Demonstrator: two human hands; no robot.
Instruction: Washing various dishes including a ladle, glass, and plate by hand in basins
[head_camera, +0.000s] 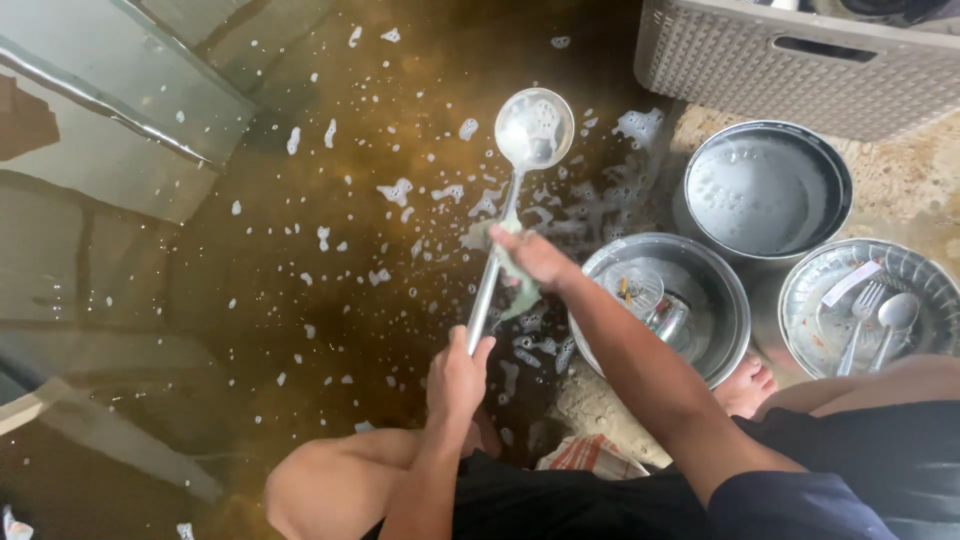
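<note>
the left hand (457, 375) is shut tight around the bottom end of a long shiny metal ladle (520, 170). the ladle points up and away, and its round bowl is held over the wet brown floor (300, 250) with white soap spots on it. the right hand (535, 258) is squeezed on a pale green sponge (518, 285) pressed against the middle of the ladle's handle. just beside the right arm sits a round metal bowl (720, 300) with clear glasses in it. near it is a round metal pot of soapy water (765, 185), a metal dish with a fork and spoon (870, 310), and a grey plastic basket (800, 60).
</note>
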